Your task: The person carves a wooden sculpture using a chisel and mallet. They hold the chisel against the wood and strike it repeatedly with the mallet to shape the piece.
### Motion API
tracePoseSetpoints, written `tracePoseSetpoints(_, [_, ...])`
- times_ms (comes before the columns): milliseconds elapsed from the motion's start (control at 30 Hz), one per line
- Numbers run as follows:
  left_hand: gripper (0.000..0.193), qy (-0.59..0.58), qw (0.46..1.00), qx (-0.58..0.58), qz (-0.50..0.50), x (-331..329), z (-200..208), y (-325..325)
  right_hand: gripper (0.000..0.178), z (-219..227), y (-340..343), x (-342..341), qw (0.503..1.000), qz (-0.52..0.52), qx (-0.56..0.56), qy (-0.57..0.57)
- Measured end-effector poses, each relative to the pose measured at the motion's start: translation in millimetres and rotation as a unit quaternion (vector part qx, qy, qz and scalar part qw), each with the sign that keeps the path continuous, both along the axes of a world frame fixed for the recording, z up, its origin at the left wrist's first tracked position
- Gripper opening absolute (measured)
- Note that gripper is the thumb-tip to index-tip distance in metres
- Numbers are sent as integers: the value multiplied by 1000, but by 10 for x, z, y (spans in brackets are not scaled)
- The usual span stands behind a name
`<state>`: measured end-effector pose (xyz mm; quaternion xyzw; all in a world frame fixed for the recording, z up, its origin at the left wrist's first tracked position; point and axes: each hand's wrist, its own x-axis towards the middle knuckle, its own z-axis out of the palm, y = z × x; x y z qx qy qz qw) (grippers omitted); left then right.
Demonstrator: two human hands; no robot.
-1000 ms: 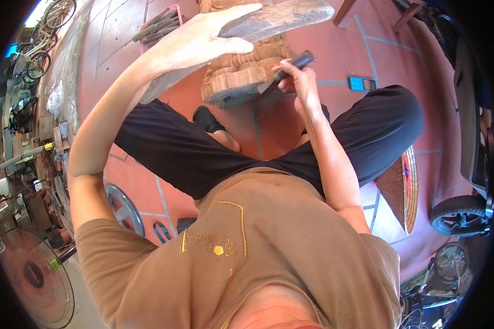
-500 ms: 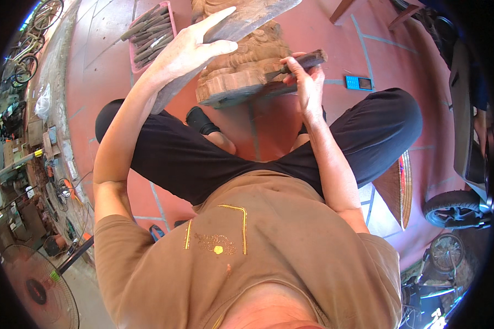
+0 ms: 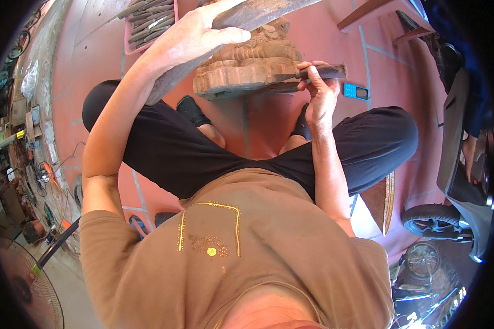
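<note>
My left hand point(image 3: 195, 38) grips a long, flat, grey-brown wooden bar point(image 3: 173, 82), thumb across its face; the bar runs from beside my forearm up past the top edge. My right hand point(image 3: 319, 93) is closed round the dark wooden handle of a chisel point(image 3: 329, 72). The blade points left, at the right side of a carved block of reddish-brown wood point(image 3: 236, 77). Whether the tip touches the wood I cannot tell. The carving stands on the floor beyond my feet, and the bar hides its upper left part.
A pink tray point(image 3: 127, 38) of several chisels lies at the far left. A blue keypad phone point(image 3: 355, 91) rests on the tiles at right. Wooden furniture legs point(image 3: 362, 15), a motorbike wheel point(image 3: 433, 220) and another person's hand point(image 3: 470, 156) are farther right. A fan point(image 3: 30, 290) stands at lower left.
The view has shifted slightly. My right hand and the chisel have moved a little right relative to the carving, with more blade showing. My left hand keeps hold of the bar.
</note>
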<state>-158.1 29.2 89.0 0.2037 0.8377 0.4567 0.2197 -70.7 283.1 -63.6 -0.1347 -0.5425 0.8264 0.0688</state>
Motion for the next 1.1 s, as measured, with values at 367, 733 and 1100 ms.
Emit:
tracePoseSetpoints(367, [76, 26, 1000, -8, -5, 57, 139, -15, 13, 26, -139, 119, 989, 122, 78, -35])
tracePoseSetpoints(733, [79, 81, 997, -15, 0, -43, -49, -151, 19, 172, -62, 43, 986, 66, 137, -68])
tracePoseSetpoints(1100, [78, 56, 998, -13, 0, 16, 16, -153, 29, -162, -350, 107, 806, 113, 581, 15])
